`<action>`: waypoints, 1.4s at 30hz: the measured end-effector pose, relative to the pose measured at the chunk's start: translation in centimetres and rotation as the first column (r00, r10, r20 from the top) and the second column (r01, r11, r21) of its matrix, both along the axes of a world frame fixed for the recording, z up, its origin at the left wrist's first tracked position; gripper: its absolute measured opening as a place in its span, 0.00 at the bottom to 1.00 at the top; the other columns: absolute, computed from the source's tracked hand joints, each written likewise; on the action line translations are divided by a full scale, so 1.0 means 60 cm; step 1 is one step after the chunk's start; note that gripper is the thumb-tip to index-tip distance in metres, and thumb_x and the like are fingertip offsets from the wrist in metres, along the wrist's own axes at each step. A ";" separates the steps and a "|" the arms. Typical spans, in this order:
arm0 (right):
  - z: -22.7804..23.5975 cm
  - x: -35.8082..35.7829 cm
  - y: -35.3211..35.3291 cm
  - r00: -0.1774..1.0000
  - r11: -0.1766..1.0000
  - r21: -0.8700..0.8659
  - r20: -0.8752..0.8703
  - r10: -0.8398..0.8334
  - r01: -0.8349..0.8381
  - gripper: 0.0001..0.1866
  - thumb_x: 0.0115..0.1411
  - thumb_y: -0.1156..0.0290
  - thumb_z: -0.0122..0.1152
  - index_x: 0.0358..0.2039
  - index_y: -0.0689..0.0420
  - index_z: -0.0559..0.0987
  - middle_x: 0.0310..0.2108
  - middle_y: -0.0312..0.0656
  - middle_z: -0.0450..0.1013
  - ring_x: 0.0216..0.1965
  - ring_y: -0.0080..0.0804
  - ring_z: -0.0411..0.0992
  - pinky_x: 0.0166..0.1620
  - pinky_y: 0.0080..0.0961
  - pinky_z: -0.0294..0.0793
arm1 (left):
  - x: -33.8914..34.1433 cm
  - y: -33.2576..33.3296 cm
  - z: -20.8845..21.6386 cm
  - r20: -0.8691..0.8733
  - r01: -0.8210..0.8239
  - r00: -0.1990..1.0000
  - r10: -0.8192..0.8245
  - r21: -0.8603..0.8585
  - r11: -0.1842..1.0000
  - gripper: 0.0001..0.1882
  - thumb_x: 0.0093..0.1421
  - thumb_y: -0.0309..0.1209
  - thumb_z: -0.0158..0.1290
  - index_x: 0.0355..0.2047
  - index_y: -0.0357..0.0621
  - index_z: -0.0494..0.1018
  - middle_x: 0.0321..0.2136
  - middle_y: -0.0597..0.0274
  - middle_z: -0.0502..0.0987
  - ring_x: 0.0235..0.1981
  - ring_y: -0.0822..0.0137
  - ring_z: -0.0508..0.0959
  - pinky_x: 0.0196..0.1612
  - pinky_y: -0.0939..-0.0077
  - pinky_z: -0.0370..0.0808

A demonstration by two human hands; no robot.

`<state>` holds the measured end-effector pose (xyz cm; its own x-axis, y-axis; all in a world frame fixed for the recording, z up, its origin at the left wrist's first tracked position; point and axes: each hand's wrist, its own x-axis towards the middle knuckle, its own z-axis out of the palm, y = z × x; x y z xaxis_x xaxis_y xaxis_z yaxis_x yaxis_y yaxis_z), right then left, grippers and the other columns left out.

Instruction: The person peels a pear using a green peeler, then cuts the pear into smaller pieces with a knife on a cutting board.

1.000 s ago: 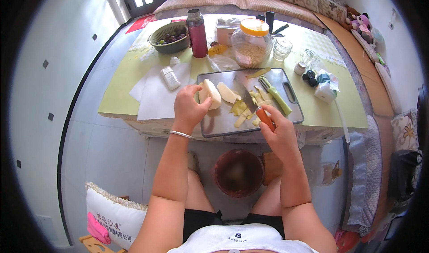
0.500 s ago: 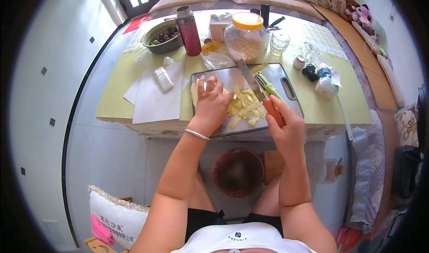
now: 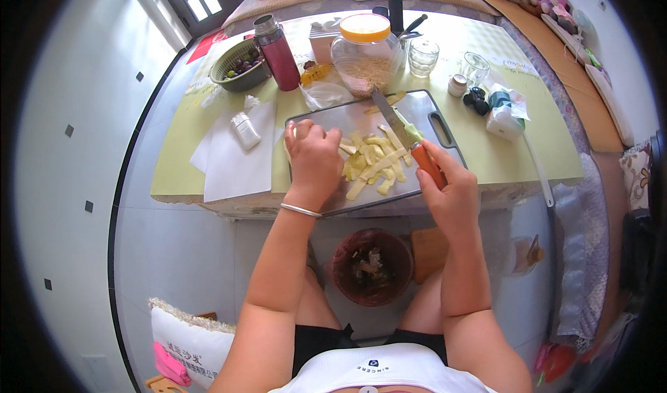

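My left hand (image 3: 314, 158) is at the left side of the grey cutting board (image 3: 335, 200). Its fingers curl down over something pale that they mostly hide. In my right hand (image 3: 450, 190) is a kitchen knife (image 3: 393, 118), gripped by its orange-brown handle. The blade slants up and to the left over the board. A light green peeler (image 3: 413, 133) lies partly behind the blade and close to the handle. Between my hands is a loose heap of pale yellow peels (image 3: 375, 162), and another strip lies near the board's far edge.
Behind the board stand a yellow-lidded jar (image 3: 367, 56), a red thermos (image 3: 279, 58) and a green basket (image 3: 240, 75) of dark fruit. White paper (image 3: 240, 167) with a small white bottle (image 3: 245, 130) lies left. Glass cups (image 3: 422, 58) are right. Below the table's edge sits a dark red bin (image 3: 372, 266).
My left hand has shifted left, away from the peels, and its fingers are more curled. The knife stays in my right hand, its blade now lying across more of the peeler.
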<state>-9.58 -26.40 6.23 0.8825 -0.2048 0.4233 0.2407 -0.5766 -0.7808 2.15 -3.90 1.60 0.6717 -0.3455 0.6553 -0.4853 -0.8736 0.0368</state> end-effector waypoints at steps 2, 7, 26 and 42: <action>-0.003 0.002 -0.006 1.000 1.000 -0.022 -0.013 -0.006 0.006 0.24 0.59 0.74 0.65 0.57 0.58 0.79 0.45 0.56 0.80 0.43 0.54 0.80 0.47 0.38 0.79 | -0.002 0.006 0.016 -0.024 0.031 0.999 -0.034 -0.128 0.991 0.10 0.48 0.28 0.60 0.33 0.49 0.79 0.32 0.57 0.78 0.48 0.50 0.73 0.65 0.46 0.61; -0.020 0.007 -0.020 1.000 0.999 -0.049 0.005 -0.010 0.010 0.24 0.59 0.73 0.65 0.57 0.59 0.79 0.44 0.56 0.80 0.43 0.54 0.80 0.47 0.38 0.79 | 0.007 0.035 0.033 -0.225 0.019 0.956 -0.189 -0.594 0.804 0.13 0.48 0.26 0.58 0.37 0.49 0.79 0.31 0.57 0.77 0.41 0.56 0.76 0.53 0.59 0.71; -0.014 0.012 -0.048 0.970 0.991 0.134 -0.236 0.053 -0.022 0.24 0.60 0.73 0.65 0.58 0.60 0.78 0.45 0.56 0.81 0.43 0.49 0.81 0.49 0.34 0.78 | -0.228 -0.038 0.191 0.391 -0.146 -0.529 -0.753 -0.916 -0.373 0.08 0.61 0.37 0.59 0.34 0.48 0.79 0.29 0.60 0.79 0.43 0.51 0.71 0.67 0.45 0.53; -0.054 0.019 -0.053 0.971 0.996 0.003 -0.221 0.088 -0.090 0.23 0.61 0.72 0.64 0.57 0.59 0.78 0.47 0.57 0.79 0.47 0.53 0.79 0.50 0.35 0.77 | -0.247 -0.069 0.176 0.449 -0.199 -0.589 -0.672 -0.887 -0.418 0.11 0.58 0.35 0.60 0.37 0.43 0.77 0.33 0.59 0.79 0.42 0.58 0.72 0.58 0.57 0.60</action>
<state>-8.45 -29.56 3.01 0.9689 -0.1188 0.2172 0.1135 -0.5665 -0.8162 -12.65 -8.06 12.16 0.1861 -0.7076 0.6817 0.4882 0.6687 0.5608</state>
